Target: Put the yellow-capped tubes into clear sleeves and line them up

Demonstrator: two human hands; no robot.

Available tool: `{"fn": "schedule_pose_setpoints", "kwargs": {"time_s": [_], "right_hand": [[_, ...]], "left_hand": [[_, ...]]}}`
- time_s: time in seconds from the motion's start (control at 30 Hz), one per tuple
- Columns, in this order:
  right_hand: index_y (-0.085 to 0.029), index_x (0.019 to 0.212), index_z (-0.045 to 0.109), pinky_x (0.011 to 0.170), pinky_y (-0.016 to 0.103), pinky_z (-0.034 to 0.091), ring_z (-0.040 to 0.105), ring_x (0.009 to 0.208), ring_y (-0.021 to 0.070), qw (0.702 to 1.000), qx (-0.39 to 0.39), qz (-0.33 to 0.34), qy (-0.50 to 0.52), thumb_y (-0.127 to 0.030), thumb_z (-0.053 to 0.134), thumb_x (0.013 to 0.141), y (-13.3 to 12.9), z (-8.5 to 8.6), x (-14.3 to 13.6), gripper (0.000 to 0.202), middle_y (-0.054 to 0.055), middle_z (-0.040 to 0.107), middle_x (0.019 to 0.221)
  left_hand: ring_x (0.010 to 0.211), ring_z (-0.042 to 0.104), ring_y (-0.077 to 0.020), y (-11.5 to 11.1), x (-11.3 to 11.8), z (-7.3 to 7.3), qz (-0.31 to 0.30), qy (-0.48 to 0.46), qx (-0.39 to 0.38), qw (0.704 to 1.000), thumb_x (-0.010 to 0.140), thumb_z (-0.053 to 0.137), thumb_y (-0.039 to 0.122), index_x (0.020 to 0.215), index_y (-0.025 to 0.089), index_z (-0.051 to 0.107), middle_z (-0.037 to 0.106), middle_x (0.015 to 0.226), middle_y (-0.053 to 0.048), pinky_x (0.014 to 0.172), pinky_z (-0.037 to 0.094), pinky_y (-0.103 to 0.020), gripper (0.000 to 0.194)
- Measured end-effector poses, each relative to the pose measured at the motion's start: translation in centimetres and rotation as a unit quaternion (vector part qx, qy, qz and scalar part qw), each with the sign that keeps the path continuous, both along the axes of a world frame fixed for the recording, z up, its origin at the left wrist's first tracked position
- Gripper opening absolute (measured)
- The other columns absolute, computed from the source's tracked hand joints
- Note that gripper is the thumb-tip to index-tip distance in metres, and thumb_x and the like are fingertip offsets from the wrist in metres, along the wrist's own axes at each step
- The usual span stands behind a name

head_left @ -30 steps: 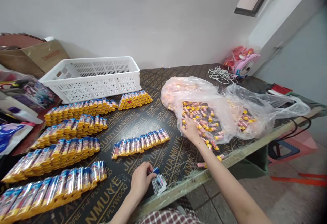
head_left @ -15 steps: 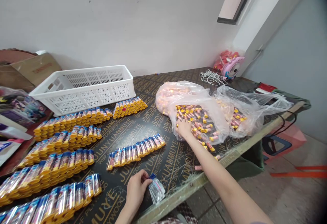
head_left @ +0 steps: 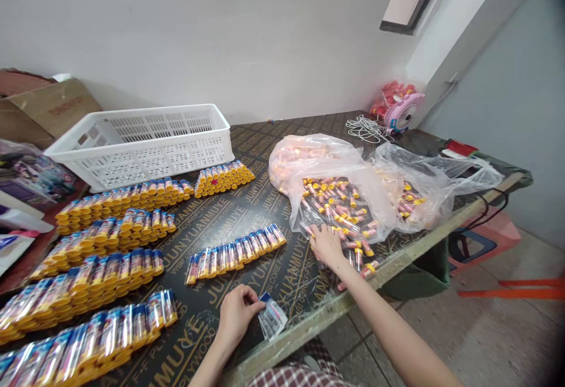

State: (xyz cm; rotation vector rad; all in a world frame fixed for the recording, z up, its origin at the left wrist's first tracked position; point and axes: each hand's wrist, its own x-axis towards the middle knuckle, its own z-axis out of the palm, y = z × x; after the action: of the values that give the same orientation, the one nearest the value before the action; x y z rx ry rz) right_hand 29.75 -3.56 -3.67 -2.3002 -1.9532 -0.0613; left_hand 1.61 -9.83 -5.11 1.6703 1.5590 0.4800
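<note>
Near the front edge of the table, my left hand [head_left: 238,313] is closed in a pinch on a fanned stack of small clear plastic sleeves with blue tops [head_left: 271,318]. My right hand [head_left: 327,247] rests at the mouth of a translucent plastic bag [head_left: 383,207], its fingers apart and bent over small pink tubes with yellow caps [head_left: 346,213]. The fingertips are partly hidden among these tubes. Some tubes have spilled onto the table around my right wrist. Between my hands and the wall lies a row of finished-looking tubes with blue and yellow ends [head_left: 236,252].
Stacked rows of blue-and-yellow tubes [head_left: 110,281] fill the left side. Behind them stands a white plastic basket [head_left: 163,160]. A second plastic bag [head_left: 435,198] lies to the right. A pink fan [head_left: 404,113] and a coiled white cable [head_left: 366,129] are at the back.
My right hand has drawn back towards the table's front edge, and more pink tubes lie loose by the wrist. My left hand keeps its pinch on the sleeves. The view has shifted slightly.
</note>
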Motion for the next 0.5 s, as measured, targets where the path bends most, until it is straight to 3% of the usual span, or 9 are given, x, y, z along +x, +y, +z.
{"fn": "schedule_pose_setpoints", "kwargs": {"time_s": [0.13,0.23,0.37,0.5], "right_hand": [[-0.019,0.109,0.059,0.090,0.043,0.036,0.052,0.104,0.0276,0.995,0.055,0.033,0.071,-0.020,0.044,0.086,-0.4,-0.5,0.2,0.028,0.013,0.059,0.109],[-0.018,0.113,0.059,0.089,0.041,0.040,0.054,0.103,0.0252,0.983,0.106,0.052,0.142,-0.017,0.042,0.085,-0.1,-0.6,0.6,0.033,0.011,0.061,0.110],[-0.016,0.118,0.058,0.083,0.039,0.047,0.057,0.097,0.0229,0.953,0.170,0.065,0.244,-0.020,0.041,0.086,-0.7,-0.1,0.2,0.036,0.011,0.062,0.104],[-0.018,0.118,0.059,0.074,0.035,0.052,0.060,0.089,0.0207,0.907,0.182,0.083,0.372,-0.028,0.049,0.086,-2.9,1.3,-2.3,0.035,0.009,0.063,0.101]], "left_hand": [[0.054,0.050,-0.0137,0.5,-0.2,0.0,0.015,-0.103,-0.051,0.993,0.061,0.068,0.035,0.059,0.016,0.059,0.058,0.055,0.000,0.054,0.035,-0.025,0.022],[0.052,0.049,-0.0118,0.5,-0.3,0.4,0.039,-0.214,-0.082,0.972,0.061,0.069,0.042,0.061,0.016,0.054,0.055,0.053,0.002,0.053,0.037,-0.023,0.030],[0.048,0.051,-0.0095,0.0,-0.1,1.7,0.120,-0.358,-0.153,0.913,0.056,0.075,0.044,0.066,0.018,0.048,0.052,0.049,0.007,0.055,0.043,-0.023,0.039],[0.055,0.059,-0.0100,-0.1,0.0,3.2,0.201,-0.436,-0.185,0.858,0.048,0.082,0.029,0.074,0.014,0.056,0.064,0.063,0.001,0.060,0.048,-0.022,0.040]]}}
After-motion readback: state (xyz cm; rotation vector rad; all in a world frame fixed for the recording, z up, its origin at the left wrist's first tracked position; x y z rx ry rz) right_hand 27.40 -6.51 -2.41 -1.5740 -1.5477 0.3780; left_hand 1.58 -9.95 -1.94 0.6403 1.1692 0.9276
